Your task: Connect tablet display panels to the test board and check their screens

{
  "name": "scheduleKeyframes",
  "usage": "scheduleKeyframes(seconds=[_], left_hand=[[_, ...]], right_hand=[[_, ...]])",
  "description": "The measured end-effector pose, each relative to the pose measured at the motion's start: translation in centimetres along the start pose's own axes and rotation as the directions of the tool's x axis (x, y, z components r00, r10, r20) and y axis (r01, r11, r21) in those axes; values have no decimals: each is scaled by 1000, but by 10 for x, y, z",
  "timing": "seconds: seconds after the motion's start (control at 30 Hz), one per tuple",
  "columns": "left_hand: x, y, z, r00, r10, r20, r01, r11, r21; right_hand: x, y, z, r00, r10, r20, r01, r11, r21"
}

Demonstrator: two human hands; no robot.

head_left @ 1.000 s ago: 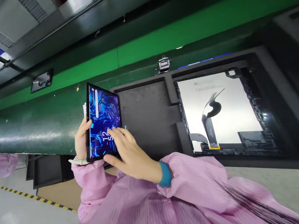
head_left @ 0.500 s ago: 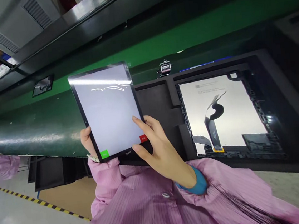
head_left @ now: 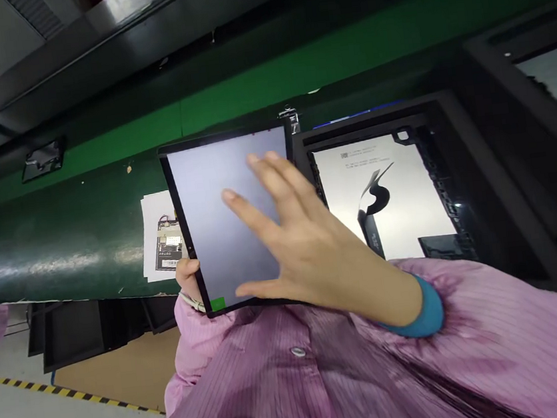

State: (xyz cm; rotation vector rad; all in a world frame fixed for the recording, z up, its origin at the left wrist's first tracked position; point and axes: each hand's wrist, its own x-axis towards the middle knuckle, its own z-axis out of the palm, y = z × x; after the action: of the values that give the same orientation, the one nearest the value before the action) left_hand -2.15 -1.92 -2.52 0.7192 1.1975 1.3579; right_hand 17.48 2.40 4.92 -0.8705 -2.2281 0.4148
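Right hand [head_left: 307,246], fingers spread open, hovers flat before the pale grey screen of a black-framed tablet [head_left: 224,222]. Left hand [head_left: 188,276] grips the tablet's lower left edge, holding it upright. Beyond, a black foam tray [head_left: 455,128] holds an opened white tablet back panel [head_left: 407,187]; green conveyor belt [head_left: 61,240] behind.

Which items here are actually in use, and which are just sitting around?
In use:
- tablet, pale grey screen, green button at its lower left
- left hand, gripping the tablet's lower left edge
- right hand, fingers spread in front of the screen

Lying about:
- opened tablet with flex cable, in black tray
- printed sheet on the green conveyor
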Motion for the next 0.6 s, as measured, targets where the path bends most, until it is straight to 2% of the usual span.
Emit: scheduleKeyframes(seconds=[0.1,0.2,0.27,0.37,0.47,0.6], left_hand=[[-4,-5,11,999,4,43,1,994,-110],[-2,-7,13,998,38,56,-30,988,-151],[-1,-9,11,999,45,28,-41,991,-127],[-3,-12,10,1000,9,-17,-9,1000,-10],[-8,-13,11,1000,-25,3,24,995,98],[-13,-11,10,1000,-13,13,12,995,99]], right_hand=[[16,-2,9,996,-58,74,59,998,-13],[16,-2,21,991,-76,109,88,990,-106],[10,-4,27,987,-109,115,126,981,-150],[0,-5,33,987,-123,104,135,984,-116],[-6,-5,34,990,-128,61,133,988,-77],[-16,-5,32,977,-200,-78,182,965,-190]])
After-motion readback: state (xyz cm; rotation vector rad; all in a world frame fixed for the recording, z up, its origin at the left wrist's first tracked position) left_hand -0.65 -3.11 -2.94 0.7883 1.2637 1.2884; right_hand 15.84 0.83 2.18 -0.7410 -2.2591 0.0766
